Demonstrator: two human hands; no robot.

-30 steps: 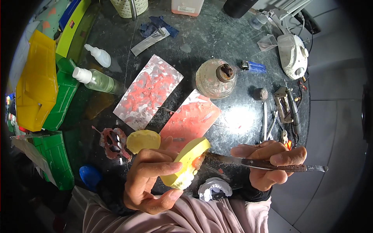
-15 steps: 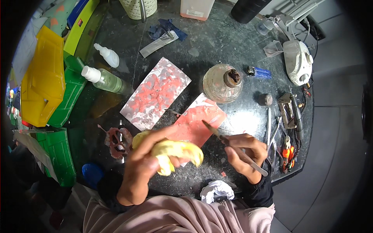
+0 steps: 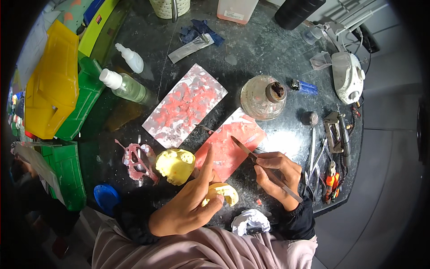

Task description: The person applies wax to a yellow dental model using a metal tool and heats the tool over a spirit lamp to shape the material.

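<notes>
My left hand (image 3: 190, 208) is closed around a yellow horseshoe-shaped dental cast (image 3: 229, 193), its index finger pointing away over the pink wax sheet (image 3: 217, 150). A second yellow dental cast (image 3: 175, 166) lies on the bench just beyond that hand. In my right hand (image 3: 280, 175) is a wax knife (image 3: 241, 145), gripped like a pen. Its dark blade is over the wax sheet, whether touching I cannot tell, and the handle end sticks out below my palm. Left of the second cast rests a pink denture framework (image 3: 138, 160).
Beyond the wax sheet are a smeared pink-and-white board (image 3: 186, 105) and a glass spirit burner (image 3: 263, 101). A blue lighter (image 3: 305, 87), metal tools and pliers (image 3: 331, 179) lie right. A spray bottle (image 3: 127, 89) and green bins (image 3: 67, 175) stand left; crumpled white material (image 3: 251, 221) lies near me.
My left hand has turned and come down nearer me with its cast, uncovering the second cast. Its index finger is now stretched out. My right hand keeps the wax knife over the wax sheet.
</notes>
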